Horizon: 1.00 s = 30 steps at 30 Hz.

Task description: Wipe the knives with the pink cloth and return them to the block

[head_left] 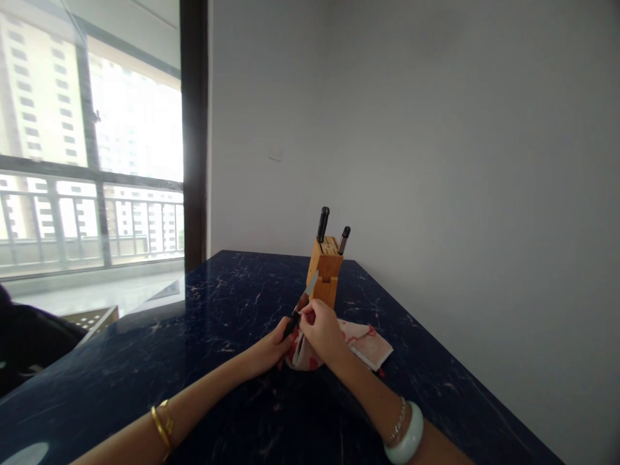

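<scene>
Nearest, on the left forearm: a gold bangle (162, 426). On the right wrist: a pale bangle (411, 442) with a thin chain bracelet (397, 423) just beyond it. Under both arms, a dark blue marbled desk (145, 387), running from the near edge to the far wall.

Further in, near the middle of the desk: left hand (272, 345), grip closed round the black handle of a small knife (300, 303), blade tilted up and to the right, tip just in front of the block. Just right of it, touching: right hand (323, 330), grip pressed together at the base of the blade, seemingly pinching a fold of the cloth (368, 342) against the steel, though too small to tell for sure. Cloth white with red marks, bunched under the two hands, the rest spread flat on the desk to the right.

Just beyond the hands: a wooden knife block (327, 268), upright on the desk, with two black handles (323, 223) sticking out of its top, the left one taller.

Farthest: a plain grey wall (411, 129) behind and to the right. Far left, a large window (97, 129) with a dark frame, a balcony railing (72, 219) outside it and pale tower blocks (33, 84) past that.
</scene>
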Each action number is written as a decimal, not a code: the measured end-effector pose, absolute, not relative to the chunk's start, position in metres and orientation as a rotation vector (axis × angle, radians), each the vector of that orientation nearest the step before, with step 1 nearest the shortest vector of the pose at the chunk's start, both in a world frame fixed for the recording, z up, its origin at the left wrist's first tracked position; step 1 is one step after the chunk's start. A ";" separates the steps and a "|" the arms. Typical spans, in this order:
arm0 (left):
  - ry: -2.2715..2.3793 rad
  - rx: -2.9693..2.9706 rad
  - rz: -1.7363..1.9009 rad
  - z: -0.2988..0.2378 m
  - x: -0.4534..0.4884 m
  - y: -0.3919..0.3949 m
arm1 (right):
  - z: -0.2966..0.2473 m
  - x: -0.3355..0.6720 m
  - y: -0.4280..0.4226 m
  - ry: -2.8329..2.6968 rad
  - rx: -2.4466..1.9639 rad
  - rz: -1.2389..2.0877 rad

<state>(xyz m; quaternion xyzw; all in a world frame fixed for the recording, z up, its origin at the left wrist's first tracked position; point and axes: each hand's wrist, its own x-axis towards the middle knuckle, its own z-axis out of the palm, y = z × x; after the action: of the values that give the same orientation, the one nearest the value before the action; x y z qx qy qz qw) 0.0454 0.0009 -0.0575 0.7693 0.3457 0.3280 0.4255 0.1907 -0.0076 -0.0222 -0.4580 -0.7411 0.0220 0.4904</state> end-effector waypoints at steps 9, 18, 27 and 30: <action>0.966 1.802 1.017 -0.054 0.049 0.004 | -0.023 0.196 -0.005 -1.791 -1.159 0.085; 0.827 1.678 1.172 -0.055 0.050 0.011 | -0.028 0.195 -0.002 -1.791 -1.157 0.123; 1.013 1.625 1.061 -0.059 0.048 0.012 | -0.017 0.202 -0.005 -1.641 -1.076 0.147; 1.064 1.695 0.990 -0.062 0.048 0.011 | -0.015 0.204 -0.005 -1.588 -1.049 0.124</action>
<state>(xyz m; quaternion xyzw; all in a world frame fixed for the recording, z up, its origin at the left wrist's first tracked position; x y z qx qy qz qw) 0.0483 0.0110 -0.0617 0.6821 0.4281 0.3985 0.4389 0.2037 -0.0048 -0.0149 -0.4484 -0.6790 0.0529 0.5788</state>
